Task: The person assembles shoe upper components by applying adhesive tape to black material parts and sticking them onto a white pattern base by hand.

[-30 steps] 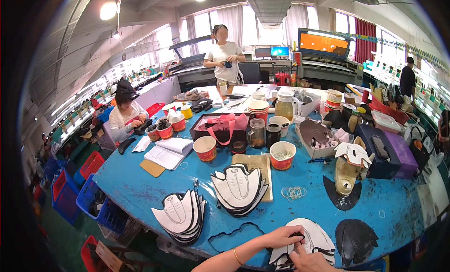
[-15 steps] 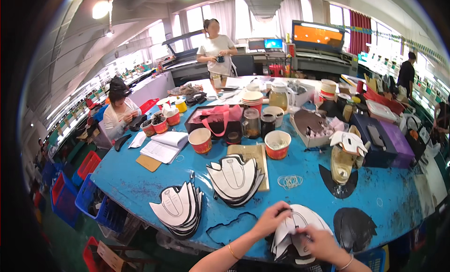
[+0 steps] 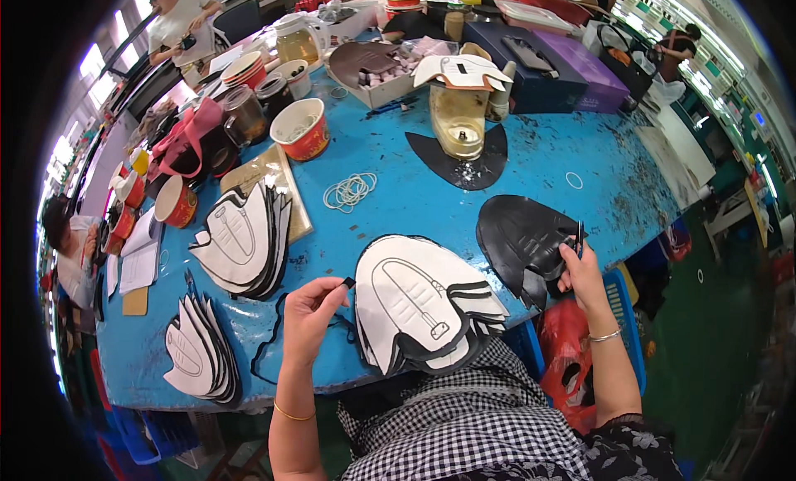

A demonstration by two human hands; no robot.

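A fanned stack of white shoe-upper pieces with black edges [image 3: 427, 311] lies at the near edge of the blue table [image 3: 398, 207], overhanging my lap. My left hand [image 3: 313, 308] pinches a small black piece at the stack's left edge, next to a thin black strip [image 3: 267, 342] looping over the table. My right hand [image 3: 580, 269] grips a small dark tool at the right side of a black leather piece [image 3: 522, 240], touching it.
Two more stacks of white pieces [image 3: 245, 240] [image 3: 199, 357] lie to the left. Rubber bands [image 3: 350, 189], red-and-white bowls [image 3: 303, 128], a glue jar on a black piece [image 3: 458, 128], boxes [image 3: 539, 62] and bags crowd the far side. Other people sit or stand at the left.
The view has swung down and to the right. My right hand left the white stack and moved right to the black leather piece. My left hand now pinches the stack's left edge.
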